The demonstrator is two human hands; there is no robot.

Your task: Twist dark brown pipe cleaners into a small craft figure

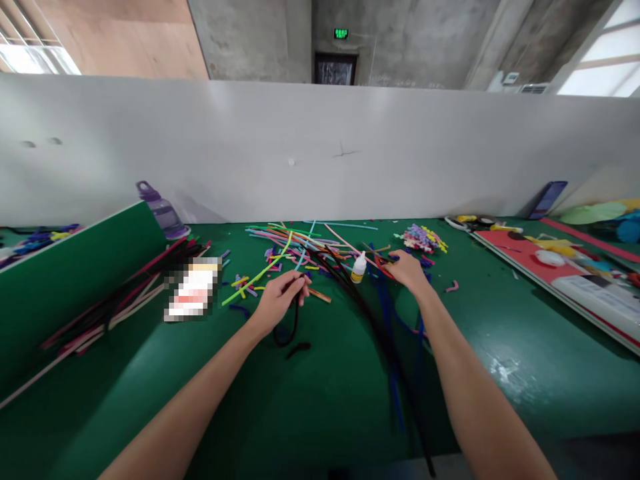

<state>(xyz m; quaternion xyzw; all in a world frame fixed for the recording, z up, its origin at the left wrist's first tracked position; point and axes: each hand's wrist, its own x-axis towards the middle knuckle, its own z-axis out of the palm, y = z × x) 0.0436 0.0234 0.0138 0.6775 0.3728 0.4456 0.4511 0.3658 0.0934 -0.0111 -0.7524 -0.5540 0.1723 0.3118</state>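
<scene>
My left hand [281, 293] is closed in a pinch on a black pipe cleaner [289, 331] that curls down onto the green table [310, 400]. My right hand [407, 270] reaches forward with fingers closed around something red [384, 268] that I cannot make out, beside a small glue bottle [359, 267] with a yellow base. A heap of coloured pipe cleaners [295, 250] lies just beyond both hands. Long black and blue pipe cleaners [385, 333] run between my arms toward the near edge.
A purple water bottle [161, 210] stands at the back left behind a green board [75, 267] with long stems beside it. A cluster of small curled pieces [423, 239] lies at the back right. A red tray [555, 267] with tools, and a phone [549, 198], sit at right.
</scene>
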